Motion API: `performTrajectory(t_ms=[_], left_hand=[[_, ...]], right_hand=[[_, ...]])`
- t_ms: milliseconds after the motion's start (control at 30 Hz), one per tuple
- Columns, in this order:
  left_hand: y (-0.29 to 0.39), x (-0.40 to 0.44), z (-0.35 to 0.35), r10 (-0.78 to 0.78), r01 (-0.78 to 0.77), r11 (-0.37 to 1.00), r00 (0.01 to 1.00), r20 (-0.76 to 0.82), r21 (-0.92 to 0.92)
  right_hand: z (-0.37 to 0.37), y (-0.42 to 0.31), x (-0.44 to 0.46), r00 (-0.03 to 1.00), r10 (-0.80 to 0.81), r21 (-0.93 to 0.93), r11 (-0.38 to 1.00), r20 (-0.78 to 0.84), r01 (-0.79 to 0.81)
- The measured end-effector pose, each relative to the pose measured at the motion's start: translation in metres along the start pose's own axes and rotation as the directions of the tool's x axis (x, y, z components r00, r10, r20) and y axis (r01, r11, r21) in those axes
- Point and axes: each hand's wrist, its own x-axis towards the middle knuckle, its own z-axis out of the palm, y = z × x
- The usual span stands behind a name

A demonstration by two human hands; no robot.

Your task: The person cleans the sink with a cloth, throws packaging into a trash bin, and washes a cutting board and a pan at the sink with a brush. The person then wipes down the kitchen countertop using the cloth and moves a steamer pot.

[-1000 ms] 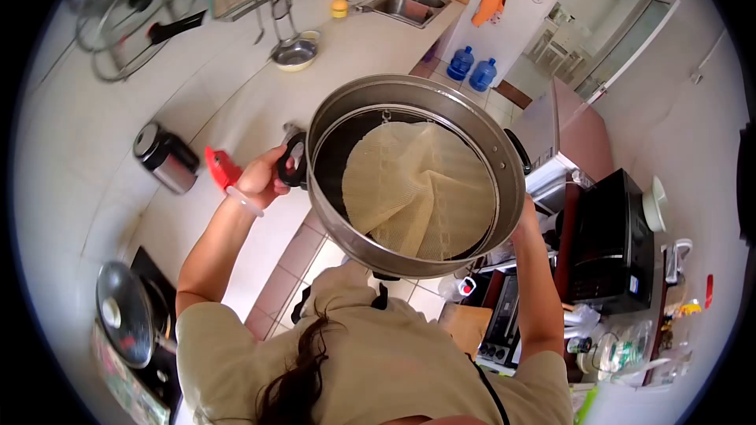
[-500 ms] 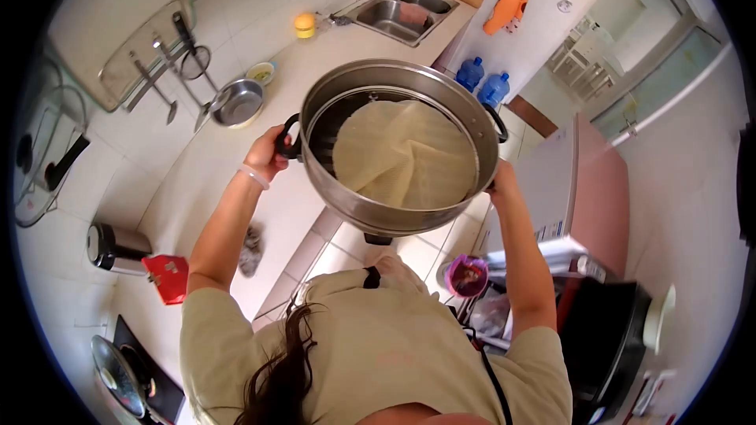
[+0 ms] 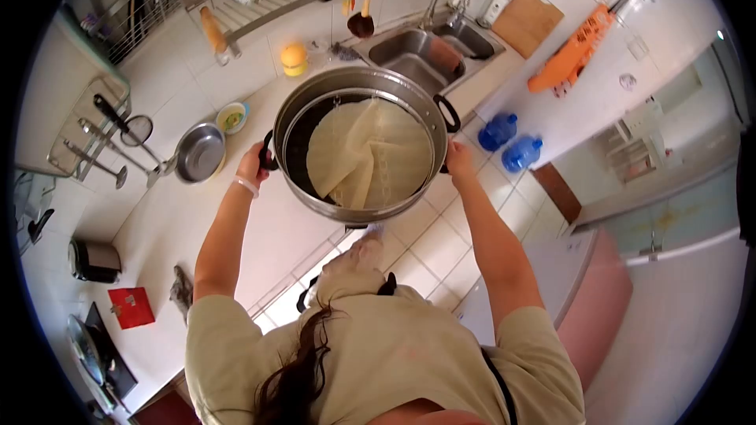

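Note:
A stainless-steel steamer pot (image 3: 370, 80) is held up in front of me, over the counter's edge and the floor. Inside it lies a round, cream steamer cloth (image 3: 398, 161) with folds through its middle, over a dark base. My left hand (image 3: 253, 165) is closed around the black handle on the pot's left. At the right side, my right hand (image 3: 458, 159) grips the pot near its handle; its fingertips are partly hidden behind the wall.
Ahead is a double sink (image 3: 409, 55) with a cutting board (image 3: 528, 20) behind it. A metal bowl (image 3: 200, 154) and hanging ladles are at left, below a dish rack (image 3: 291, 6). Blue water bottles (image 3: 498, 132) stand on the floor, near a pink fridge (image 3: 594, 307).
My view has turned and moved nearer the sink, with the pot carried along in both hands. The sink, dish rack and water bottles appear closer. The purple bin has left the view.

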Motion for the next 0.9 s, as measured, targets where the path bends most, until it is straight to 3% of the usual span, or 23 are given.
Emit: performTrajectory(t_ms=[100,200,367,433,467,500,533,567,600,633,700,767,800,833,867,900], left_hand=[[0.001,0.048,0.016,0.012,-0.013,1.000,0.996,-0.089,-0.004],[-0.010,0.063,0.033,0.035,-0.031,0.999,0.981,-0.189,0.023],[-0.004,0.077,0.060,0.025,-0.025,1.000,0.969,-0.246,0.001],[-0.006,0.074,0.066,0.054,0.011,0.984,0.933,-0.357,0.176],[-0.011,0.079,0.051,0.225,-0.042,0.882,0.913,-0.341,0.469],[-0.016,0.080,0.045,0.587,-0.220,0.665,0.744,-0.319,0.713],[0.028,0.044,0.085,0.764,-0.159,0.436,0.586,-0.271,0.886],[0.066,0.012,0.130,0.858,-0.185,0.334,0.466,-0.217,0.924],[0.091,-0.007,0.174,0.881,-0.232,0.252,0.456,-0.124,0.940],[0.104,-0.023,0.225,0.802,-0.190,0.272,0.587,-0.113,0.943],[0.086,-0.011,0.274,0.653,-0.188,-0.021,0.741,0.156,0.982],[0.065,0.006,0.317,0.384,0.102,-0.205,0.923,-0.016,0.974],[0.046,0.019,0.318,0.383,0.122,-0.166,0.922,-0.050,0.978],[0.026,0.031,0.313,0.474,0.197,-0.228,0.878,-0.068,0.953],[0.020,0.034,0.306,0.459,0.218,-0.096,0.875,-0.151,0.971],[0.049,0.015,0.334,0.501,0.168,0.163,0.835,-0.228,0.972]], right_hand=[[0.023,0.013,0.090,0.989,-0.135,-0.155,0.978,0.060,0.143],[0.037,0.029,0.139,0.979,-0.187,-0.039,0.981,0.082,0.190],[0.046,0.012,0.202,0.970,-0.150,-0.050,0.985,0.190,0.163],[0.045,-0.004,0.216,0.953,-0.098,-0.044,0.992,0.286,0.115],[0.042,-0.012,0.226,0.946,-0.090,-0.046,0.993,0.312,0.110],[0.038,-0.020,0.234,0.900,-0.105,-0.029,0.991,0.424,0.130],[0.036,-0.027,0.244,0.841,-0.125,-0.005,0.989,0.527,0.150],[0.034,-0.032,0.256,0.828,-0.132,0.005,0.988,0.546,0.154],[0.028,-0.032,0.267,0.804,-0.128,-0.019,0.985,0.581,0.171],[0.020,-0.033,0.277,0.777,-0.122,-0.046,0.981,0.618,0.190],[0.004,-0.033,0.298,0.749,-0.106,-0.024,0.987,0.654,0.161],[-0.022,-0.036,0.332,0.720,-0.161,0.093,0.987,0.676,0.133],[-0.038,-0.037,0.354,0.717,-0.177,0.095,0.984,0.674,0.154],[-0.054,-0.034,0.376,0.716,-0.175,0.111,0.984,0.676,0.136],[-0.071,-0.029,0.394,0.712,-0.165,0.122,0.986,0.682,0.112],[-0.084,-0.024,0.411,0.704,-0.158,0.133,0.987,0.692,0.090]])
